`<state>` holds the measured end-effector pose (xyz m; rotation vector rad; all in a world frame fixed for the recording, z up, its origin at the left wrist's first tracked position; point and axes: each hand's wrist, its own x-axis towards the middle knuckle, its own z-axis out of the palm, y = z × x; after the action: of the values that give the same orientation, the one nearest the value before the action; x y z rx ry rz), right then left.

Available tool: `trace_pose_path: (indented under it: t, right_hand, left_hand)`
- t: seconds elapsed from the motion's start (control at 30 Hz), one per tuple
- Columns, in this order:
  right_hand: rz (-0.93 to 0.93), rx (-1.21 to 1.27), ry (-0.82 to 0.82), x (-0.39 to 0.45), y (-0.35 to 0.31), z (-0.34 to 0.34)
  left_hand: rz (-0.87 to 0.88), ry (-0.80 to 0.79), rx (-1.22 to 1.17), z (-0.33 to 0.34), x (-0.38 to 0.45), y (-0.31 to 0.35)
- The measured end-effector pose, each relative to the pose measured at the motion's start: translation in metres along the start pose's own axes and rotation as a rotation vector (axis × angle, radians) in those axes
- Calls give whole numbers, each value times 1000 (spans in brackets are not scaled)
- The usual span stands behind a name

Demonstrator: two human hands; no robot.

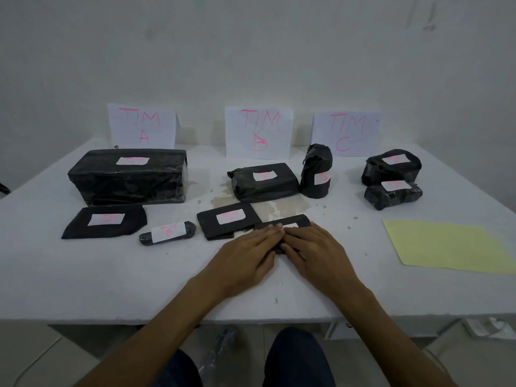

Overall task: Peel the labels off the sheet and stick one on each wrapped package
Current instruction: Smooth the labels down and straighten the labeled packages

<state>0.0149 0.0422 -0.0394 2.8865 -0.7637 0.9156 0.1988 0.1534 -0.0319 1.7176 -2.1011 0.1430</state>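
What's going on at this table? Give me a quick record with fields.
Surface: white table
Signs on wall: TIM A, TIM B, TIM C
Wrapped packages: nine black ones, each with a white label showing
Left hand: pressing flat on the nearest package
Right hand: pressing flat on the same package
Label sheet: yellow sheet, at right

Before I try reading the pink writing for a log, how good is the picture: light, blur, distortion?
Head view: dim, flat light, soft shadows, no glare. Wide-angle lens bows the table edges. The wall signs read clearly; the small roll's label reads TIM B; the other labels are too blurred. Both hands cover the nearest package.
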Motion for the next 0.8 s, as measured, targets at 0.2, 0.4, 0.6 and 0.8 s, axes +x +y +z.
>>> trace_pose_path:
  t: [0.2, 0.4, 0.6, 0.8]
  right_hand:
    - [6, -5, 57, -2, -1, -2]
    - [105, -22, 10, -4, 2, 1]
    - [150, 61, 22, -1, 11, -1]
    - [71, 93, -68, 15, 22, -14]
  left_hand:
    - [-88, 21, -11, 4, -1, -2]
    - [-205, 152, -1, 14, 7, 8]
    - [-344, 260, -50, 19, 22, 19]
    - [-454, 260, -148, 20, 31, 18]
